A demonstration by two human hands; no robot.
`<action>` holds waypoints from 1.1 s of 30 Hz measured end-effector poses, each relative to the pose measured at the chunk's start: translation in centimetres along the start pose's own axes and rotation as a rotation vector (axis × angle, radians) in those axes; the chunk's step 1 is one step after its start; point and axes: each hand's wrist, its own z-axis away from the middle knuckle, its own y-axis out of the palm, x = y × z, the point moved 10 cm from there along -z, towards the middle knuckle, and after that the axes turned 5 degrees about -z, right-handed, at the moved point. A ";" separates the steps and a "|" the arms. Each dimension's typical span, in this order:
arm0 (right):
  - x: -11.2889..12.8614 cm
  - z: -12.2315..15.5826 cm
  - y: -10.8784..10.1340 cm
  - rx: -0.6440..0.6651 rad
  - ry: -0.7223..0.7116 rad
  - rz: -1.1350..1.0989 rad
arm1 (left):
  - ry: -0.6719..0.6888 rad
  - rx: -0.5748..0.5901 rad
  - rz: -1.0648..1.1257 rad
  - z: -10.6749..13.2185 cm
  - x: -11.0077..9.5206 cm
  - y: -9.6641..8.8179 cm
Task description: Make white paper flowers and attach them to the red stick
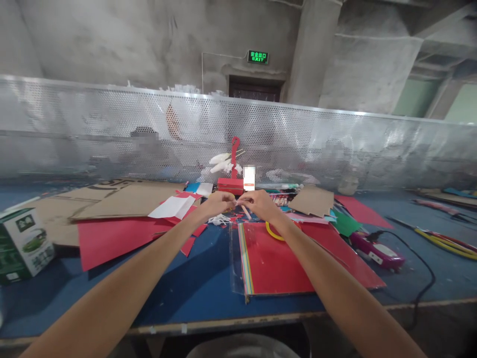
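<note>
Both my arms reach forward over a blue table. My left hand and my right hand meet above the table's middle, fingers pinched together on a small pale thing; a thin pale stick pokes down from the right hand. Just below the hands lie white paper scraps and a pack of coloured paper with a red sheet on top. A yellow ring lies on that red sheet under my right wrist.
Brown cardboard and red paper sheets cover the left. A green-and-white box stands far left. A purple glue gun with black cord lies right. A red stand sits behind, before a perforated metal screen.
</note>
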 end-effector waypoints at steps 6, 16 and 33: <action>-1.2 0.1 0.6 -0.021 0.089 -0.084 | 0.035 -0.015 -0.053 0.4 -0.8 -0.2; -1.0 0.0 0.6 0.002 0.038 0.046 | 0.041 -0.016 -0.081 0.3 -0.4 -0.1; -3.6 0.6 1.3 -0.080 0.313 -0.497 | 0.083 -0.058 -0.034 0.2 -0.7 -0.3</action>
